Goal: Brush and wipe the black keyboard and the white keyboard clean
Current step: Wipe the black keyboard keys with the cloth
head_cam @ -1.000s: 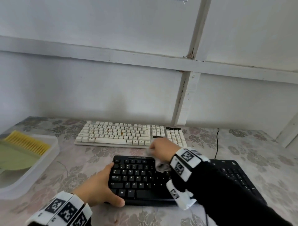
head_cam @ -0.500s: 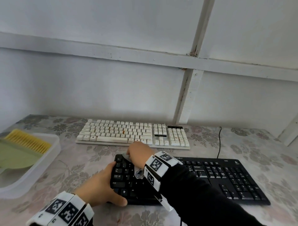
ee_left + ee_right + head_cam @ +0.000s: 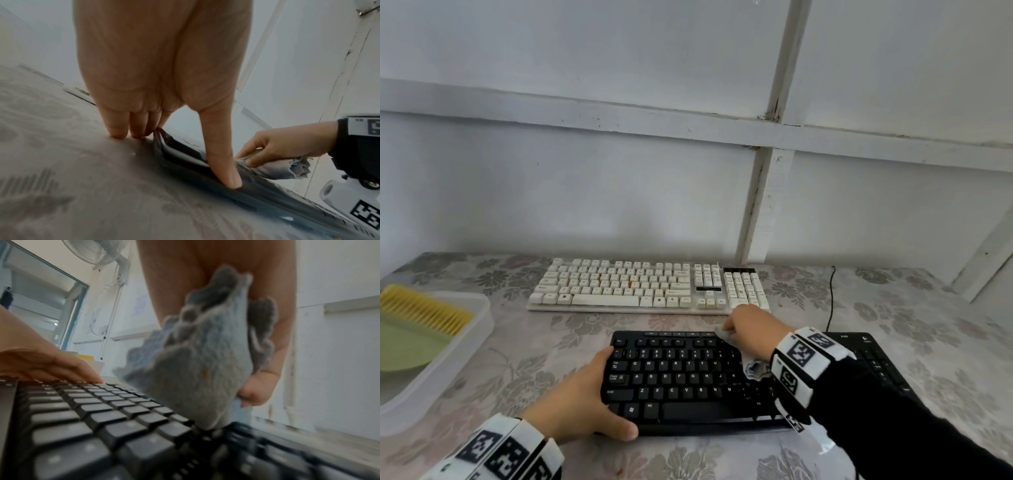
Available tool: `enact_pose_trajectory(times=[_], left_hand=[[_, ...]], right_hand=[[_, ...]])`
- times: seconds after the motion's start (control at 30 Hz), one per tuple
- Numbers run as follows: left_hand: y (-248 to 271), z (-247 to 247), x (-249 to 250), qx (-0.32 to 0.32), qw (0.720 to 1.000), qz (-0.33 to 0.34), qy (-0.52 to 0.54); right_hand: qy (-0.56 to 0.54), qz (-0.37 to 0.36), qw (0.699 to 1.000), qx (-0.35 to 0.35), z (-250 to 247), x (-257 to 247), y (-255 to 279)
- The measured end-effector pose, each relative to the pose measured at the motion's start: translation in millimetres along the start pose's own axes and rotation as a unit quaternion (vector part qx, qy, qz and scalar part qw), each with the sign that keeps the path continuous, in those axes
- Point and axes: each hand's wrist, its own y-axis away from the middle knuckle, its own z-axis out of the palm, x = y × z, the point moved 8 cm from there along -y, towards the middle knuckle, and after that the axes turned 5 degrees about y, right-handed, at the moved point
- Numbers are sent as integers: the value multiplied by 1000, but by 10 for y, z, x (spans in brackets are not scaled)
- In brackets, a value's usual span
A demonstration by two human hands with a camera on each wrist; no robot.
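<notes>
While the black keyboard (image 3: pixel 688 380) lies near the front edge of the flowered table (image 3: pixel 945 325), the head view shows the left hand (image 3: pixel 582 401) clasping its left end, thumb along the front edge and fingers over the left side. The right hand (image 3: pixel 751 330) is bunched around a grey cloth (image 3: pixel 755 370) at the top row of keys, right of centre. Behind, parallel and apart, sits the white keyboard (image 3: pixel 647 286). At the far left a clear tray (image 3: pixel 465 342) holds a yellow brush (image 3: pixel 424 313) and a green dustpan (image 3: pixel 404 346). A black cable (image 3: pixel 831 298) runs back toward the wall.

From the left wrist, the left hand (image 3: pixel 162 73) has its fingertips (image 3: pixel 117 131) planted on the table at the black keyboard's (image 3: pixel 257 199) corner, thumb pressed on its edge. Beyond, the right hand (image 3: pixel 287 144) pinches the cloth (image 3: pixel 287 168) against the keys.

From the right wrist, the cloth (image 3: pixel 205 363) hangs crumpled from the right hand (image 3: pixel 216 288), curled fingers gripping it, its lower tip touching the black keyboard (image 3: pixel 107 426). The left hand (image 3: pixel 41 363) rests at the far end.
</notes>
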Motion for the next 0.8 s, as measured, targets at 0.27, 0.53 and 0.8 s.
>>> enact_pose_trajectory(times=[0.27,0.53,0.8], left_hand=[[-11,21,-26,-15,1000,-7,17],[-50,3,-71,-6,1000,-17,17],[-32,-6,-18,-15,999,2,34]], right_hand=[[51,82,995,-18,-63,696,154],[59,137,989,-8,-288,1066,304],[-1,34,999,8,-147,867,411]])
